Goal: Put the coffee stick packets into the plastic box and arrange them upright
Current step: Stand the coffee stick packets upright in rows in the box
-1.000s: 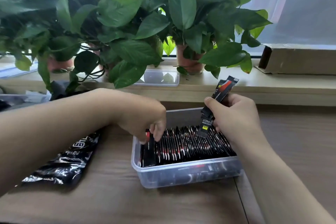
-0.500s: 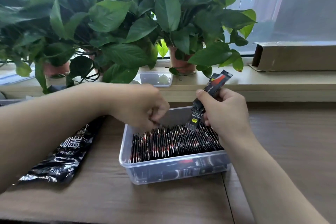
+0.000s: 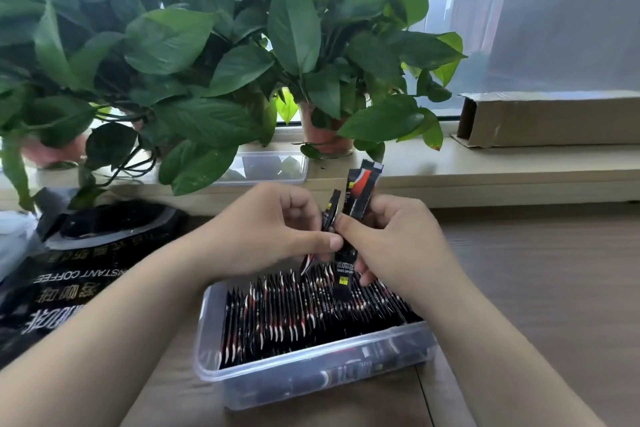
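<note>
Rim of the plastic box (image 3: 207, 350) is lying nearest, on the wooden table (image 3: 536, 288). Inside, the filed packets (image 3: 294, 308) are standing on edge in a tight row running left to right, leaning slightly. Far end of the row is hiding under the hands.

Above the far half of the box, both hands are meeting. Left hand (image 3: 263, 229) is pinching a loose packet (image 3: 331, 208) between thumb and curled fingers. It is showing edge-on, long axis near upright, top tipping right, and its lower end is hanging just above the row tops. Right hand (image 3: 401, 243) is clamping a second packet (image 3: 362, 191) face-on, thumb pressing its front, fingers wrapping behind. This one is also standing upright, yellow-marked end down and just above the row; possibly more than one stick is in that grip.

Judgement: the left hand's packet is sitting nearer the row and already pointing down, so it is likely going in first, straight down. Open slot is not showing.

Further left, a black coffee bag (image 3: 69, 274) is lying flat. Beyond, on the sill: a clear lid (image 3: 273, 166), potted plants (image 3: 304, 28) and a cardboard carton (image 3: 554, 121).
</note>
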A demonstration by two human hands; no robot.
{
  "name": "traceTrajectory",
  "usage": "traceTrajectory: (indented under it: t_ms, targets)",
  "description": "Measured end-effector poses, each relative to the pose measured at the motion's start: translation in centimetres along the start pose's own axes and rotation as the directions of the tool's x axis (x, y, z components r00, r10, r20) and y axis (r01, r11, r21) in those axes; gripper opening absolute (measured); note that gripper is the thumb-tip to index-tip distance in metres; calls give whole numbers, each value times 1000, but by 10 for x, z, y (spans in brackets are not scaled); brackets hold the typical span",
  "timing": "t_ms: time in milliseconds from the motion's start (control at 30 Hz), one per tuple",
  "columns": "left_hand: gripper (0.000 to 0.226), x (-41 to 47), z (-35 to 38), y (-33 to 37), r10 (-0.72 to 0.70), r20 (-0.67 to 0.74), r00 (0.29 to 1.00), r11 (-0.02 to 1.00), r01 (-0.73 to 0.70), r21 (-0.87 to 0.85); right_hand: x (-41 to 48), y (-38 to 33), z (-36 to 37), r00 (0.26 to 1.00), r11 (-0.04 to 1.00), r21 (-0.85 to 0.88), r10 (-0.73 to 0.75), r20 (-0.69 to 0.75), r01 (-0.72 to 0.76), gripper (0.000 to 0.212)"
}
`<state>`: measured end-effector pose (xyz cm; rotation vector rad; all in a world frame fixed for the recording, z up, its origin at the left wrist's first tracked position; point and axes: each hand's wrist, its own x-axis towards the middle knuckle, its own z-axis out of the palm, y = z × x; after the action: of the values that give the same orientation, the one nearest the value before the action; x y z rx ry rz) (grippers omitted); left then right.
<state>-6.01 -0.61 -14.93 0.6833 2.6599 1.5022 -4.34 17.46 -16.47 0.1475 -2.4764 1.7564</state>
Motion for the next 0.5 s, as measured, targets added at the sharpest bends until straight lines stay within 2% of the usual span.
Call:
traceTrajectory:
  t_ms: [167, 333, 433, 500]
  targets:
    - [34, 0, 2, -7, 8, 17, 1000, 996, -10, 88, 1, -5, 6, 985, 993, 54, 99, 141, -107, 27]
    - [41, 0, 6, -26, 3, -30, 1000, 997, -1, 73, 0, -11, 13, 960, 986, -94, 158, 229, -140, 44]
    - [34, -6, 9, -31, 19, -66, 998, 986, -8, 167, -1, -12, 20, 939, 976, -110, 210, 272, -187, 51]
    - [31, -10, 10, -30, 40, -84, 996, 978, -21, 209, -2, -14, 24, 937, 973, -105, 227, 267, -206, 48]
